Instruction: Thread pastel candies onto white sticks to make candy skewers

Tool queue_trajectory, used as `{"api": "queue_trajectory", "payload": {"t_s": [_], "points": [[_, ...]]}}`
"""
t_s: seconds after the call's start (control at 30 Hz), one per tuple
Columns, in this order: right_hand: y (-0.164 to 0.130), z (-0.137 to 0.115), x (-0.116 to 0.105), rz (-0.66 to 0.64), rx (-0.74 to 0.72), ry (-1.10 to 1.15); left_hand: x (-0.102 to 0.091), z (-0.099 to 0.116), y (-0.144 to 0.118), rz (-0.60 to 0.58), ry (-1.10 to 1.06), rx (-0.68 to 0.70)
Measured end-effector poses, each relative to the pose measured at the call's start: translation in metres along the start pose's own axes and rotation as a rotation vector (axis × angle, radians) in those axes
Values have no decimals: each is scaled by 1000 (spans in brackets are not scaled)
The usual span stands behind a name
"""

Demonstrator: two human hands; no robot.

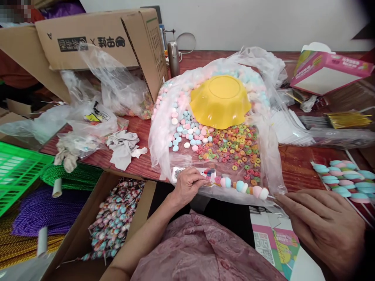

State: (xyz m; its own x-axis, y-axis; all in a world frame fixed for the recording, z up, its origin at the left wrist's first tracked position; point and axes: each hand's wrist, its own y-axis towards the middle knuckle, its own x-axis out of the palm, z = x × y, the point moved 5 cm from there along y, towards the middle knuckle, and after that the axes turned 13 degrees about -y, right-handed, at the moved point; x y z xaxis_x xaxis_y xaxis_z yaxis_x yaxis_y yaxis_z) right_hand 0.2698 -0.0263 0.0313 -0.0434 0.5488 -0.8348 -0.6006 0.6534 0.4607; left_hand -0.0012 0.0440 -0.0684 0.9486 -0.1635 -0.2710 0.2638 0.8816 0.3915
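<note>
Skewer stick hidden in right hand

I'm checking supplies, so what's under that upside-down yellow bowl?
The yellow bowl sits on pink, blue and white marshmallows in the clear plastic bag, with colourful ring candies in front. Whatever lies beneath the bowl itself is hidden.

right hand cut off, blurred face

bowl: yellow | candy rings: multicolour | crate: green, probably plastic
</note>
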Motion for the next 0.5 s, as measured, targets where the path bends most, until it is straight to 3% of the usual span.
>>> {"api": "queue_trajectory", "payload": {"t_s": [0.17, 0.4, 0.5], "points": [[2, -7, -1, -8, -45, -56, 2, 0, -2, -43, 27, 25], [13, 1, 10, -51, -78, 132, 1, 11, -3, -53, 32, 220], [16, 3, 9, -42, -65, 111, -2, 23, -1, -56, 38, 291]]}}
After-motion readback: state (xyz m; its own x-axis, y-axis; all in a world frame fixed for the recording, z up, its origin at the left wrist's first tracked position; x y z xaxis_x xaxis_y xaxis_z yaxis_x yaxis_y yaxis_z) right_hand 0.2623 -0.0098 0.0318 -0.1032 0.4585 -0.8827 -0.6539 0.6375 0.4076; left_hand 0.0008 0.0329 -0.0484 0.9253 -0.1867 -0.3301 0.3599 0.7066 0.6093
